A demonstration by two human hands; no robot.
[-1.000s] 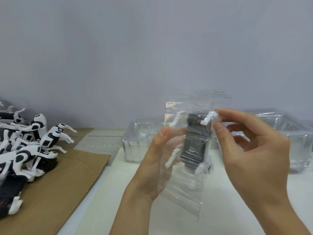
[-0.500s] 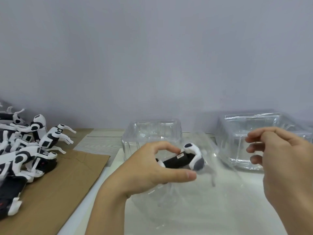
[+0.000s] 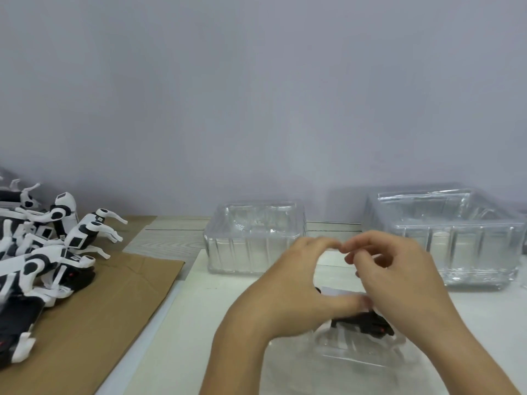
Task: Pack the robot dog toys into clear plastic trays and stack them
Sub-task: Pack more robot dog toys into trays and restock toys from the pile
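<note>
Hands (image 3: 296, 283) (image 3: 399, 280) crowd tray (image 3: 356, 357) rim, seemingly gripping toy (image 3: 368, 323).

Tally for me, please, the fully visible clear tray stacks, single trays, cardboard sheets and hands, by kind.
Clear tray stacks: 2
Single clear tray, under the hands: 1
Cardboard sheet: 1
Hands, left hand and right hand: 2
Total: 6

Toy dogs (image 3: 42, 252) lie left on cardboard (image 3: 114, 303); tray stacks (image 3: 253, 238) stand behind hands (image 3: 356, 286).
</note>
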